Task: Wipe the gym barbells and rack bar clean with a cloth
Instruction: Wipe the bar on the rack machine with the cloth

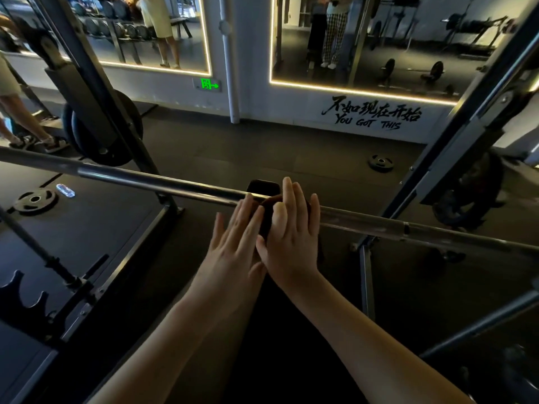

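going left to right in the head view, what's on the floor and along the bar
weight plate → water bottle → left hand → dark cloth on the bar → right hand → second floor plate

A gym: a barbell (175,185) crosses a steel rack (96,91), weight plates (34,199) lie on dark rubber floor (233,153), and far wall mirrors (364,45) reflect a dumbbell rack (116,30).

"you got this" on wall (423,132)
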